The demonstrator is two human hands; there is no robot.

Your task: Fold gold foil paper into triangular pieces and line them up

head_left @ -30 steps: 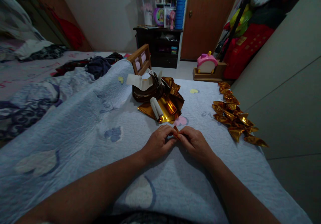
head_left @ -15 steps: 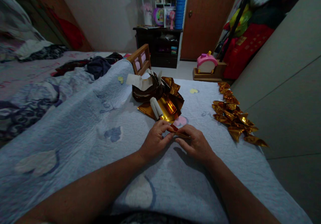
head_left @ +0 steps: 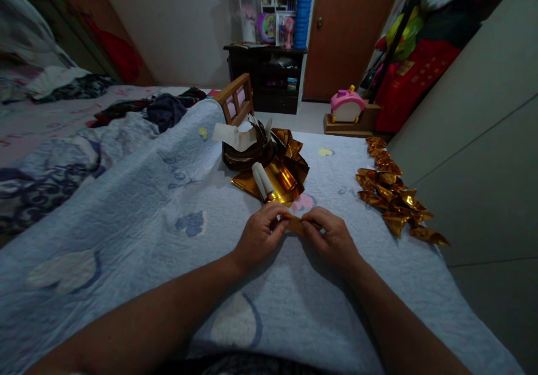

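Between my two hands is a small folded piece of gold foil paper [head_left: 296, 226], held just above the bedspread. My left hand [head_left: 263, 232] pinches its left end between thumb and fingers. My right hand [head_left: 330, 234] grips the right end, thumb on the near side. Just beyond my fingers lie loose gold foil sheets [head_left: 283, 179], with a rolled white-backed piece [head_left: 262, 181] on top. Behind them sits a dark brown stack of paper with a curled white strip [head_left: 235, 137]. To the right is a row of folded gold foil pieces [head_left: 389, 193].
A pale blue quilted bedspread [head_left: 189, 308] with heart shapes lies under everything. A wooden chair back [head_left: 233, 97] rises beyond its far edge. Rumpled clothes [head_left: 166, 111] lie at left, and a light cabinet wall [head_left: 483, 167] stands close on the right.
My right thumb has come up onto the foil paper, and my right fingers have closed in. The foil's broad face now shows flatter between my hands. The other things have stayed put.
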